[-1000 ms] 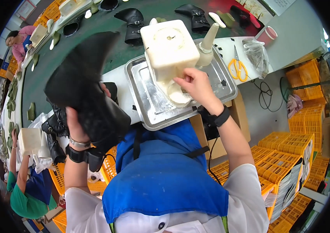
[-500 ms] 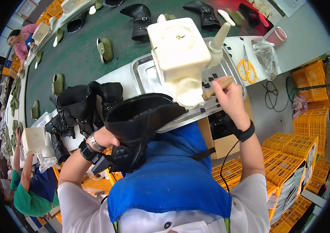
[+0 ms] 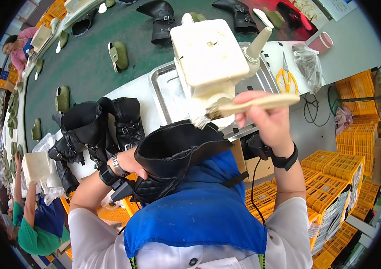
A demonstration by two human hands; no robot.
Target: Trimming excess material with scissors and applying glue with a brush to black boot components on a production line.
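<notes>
White bench (image 3: 142, 95), metal tray (image 3: 165, 96), scissors (image 3: 284, 70), black boots (image 3: 127, 117)

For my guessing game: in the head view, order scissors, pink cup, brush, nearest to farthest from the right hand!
1. Brush: in the right hand.
2. Scissors: ahead, slightly right.
3. Pink cup: farther ahead, right.

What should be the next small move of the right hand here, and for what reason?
Probably lower the paintbrush a little, bristles first, into the open top of the held black boot. The right hand grips the wooden handle, the pale bristles point toward that opening, and the left hand holds the boot with its mouth turned up. Whether bristles and boot touch, I cannot tell.
</notes>
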